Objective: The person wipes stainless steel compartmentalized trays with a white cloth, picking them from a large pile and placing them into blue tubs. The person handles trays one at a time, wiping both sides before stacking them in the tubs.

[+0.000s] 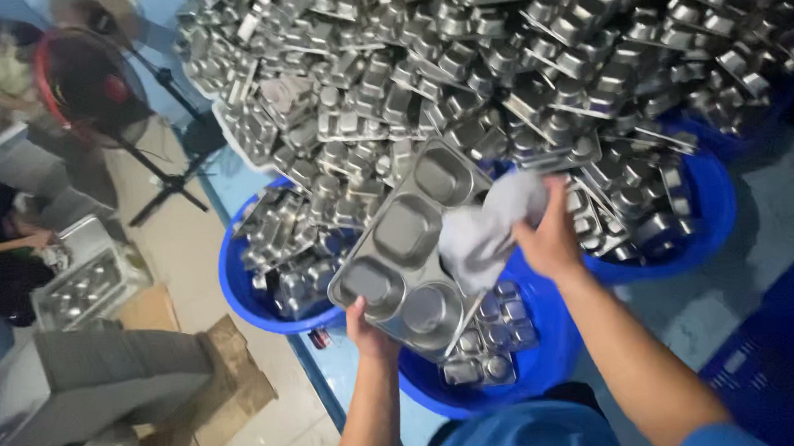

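— While the left hand (367,327) grips the near edge of a steel compartment tray (413,250), what is the right hand (547,236) doing?

— It is closed around a bunched white cloth (486,231), fingers curled over the top of it, and presses the cloth against the tray's right side. The left hand clamps the tray's lower corner, thumb on the upper face, the fingers tucked underneath and out of sight.

— Where exactly is the tray?

— Held in the air, tilted, its far end pointing up and to the right. It hangs above a blue tub (537,362) that lies just in front of the person and has a few smaller steel trays in its bottom. The held tray shows several pressed hollows, some rounded and some squarish.

— And around it?

— Behind it rises a huge heap of steel trays (497,58), filling the upper part of the view and spilling into two more blue tubs, one at the left (233,281) and one at the right (713,210). At the left, on the tiled floor, stands a black fan on a stand (89,81). Nearer the left edge sit other people; one has a tray-filled crate (89,286) beside them, and flattened cardboard (231,384) lies on the floor close by. Bottom right, a dark blue plastic crate (779,364) shows in part.
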